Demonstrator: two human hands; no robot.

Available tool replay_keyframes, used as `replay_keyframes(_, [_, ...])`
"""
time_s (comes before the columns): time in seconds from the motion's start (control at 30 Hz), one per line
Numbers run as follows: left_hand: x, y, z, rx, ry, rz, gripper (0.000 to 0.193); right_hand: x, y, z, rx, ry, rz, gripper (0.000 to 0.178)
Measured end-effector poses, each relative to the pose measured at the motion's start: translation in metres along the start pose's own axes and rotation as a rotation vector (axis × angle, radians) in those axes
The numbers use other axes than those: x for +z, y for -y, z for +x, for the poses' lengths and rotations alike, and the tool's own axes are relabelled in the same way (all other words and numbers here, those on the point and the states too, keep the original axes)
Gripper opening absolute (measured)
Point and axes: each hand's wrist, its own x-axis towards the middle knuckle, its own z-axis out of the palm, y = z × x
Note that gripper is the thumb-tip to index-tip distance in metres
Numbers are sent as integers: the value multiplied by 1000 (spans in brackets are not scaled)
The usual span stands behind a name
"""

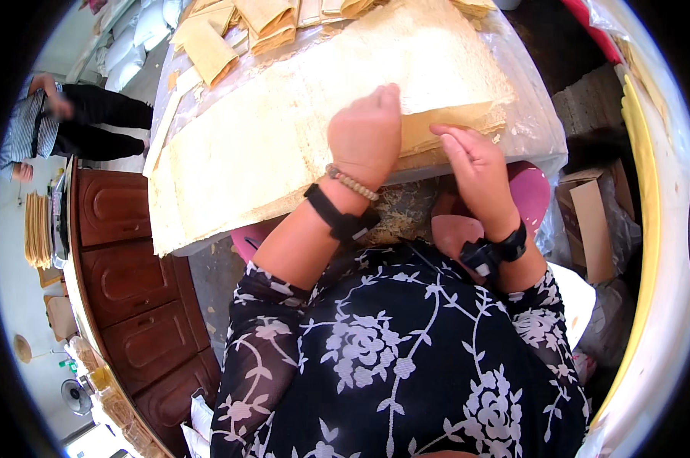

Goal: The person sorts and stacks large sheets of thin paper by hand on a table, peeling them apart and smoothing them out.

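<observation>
left hand (365, 136) over pale sheet (257, 133); right hand (476, 168) at near edge

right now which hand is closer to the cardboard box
Right. The right hand is left of the box, by the near edge of the sheet; the left hand is farther left, over the sheet.

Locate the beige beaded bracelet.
Near the centre of the head view, the beige beaded bracelet sits around the wrist of the left hand, just above the wide black strap.
</observation>
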Motion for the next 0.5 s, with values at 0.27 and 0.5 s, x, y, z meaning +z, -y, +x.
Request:
replay_keyframes(0.27, [-7, 11, 7, 36, 121, 26, 18, 19, 2, 45, -375, 123, -939, 17])
replay_keyframes(0.5, [-38, 21, 14, 138, 86, 97, 15, 15, -69, 112, -460, -132, -868, 31])
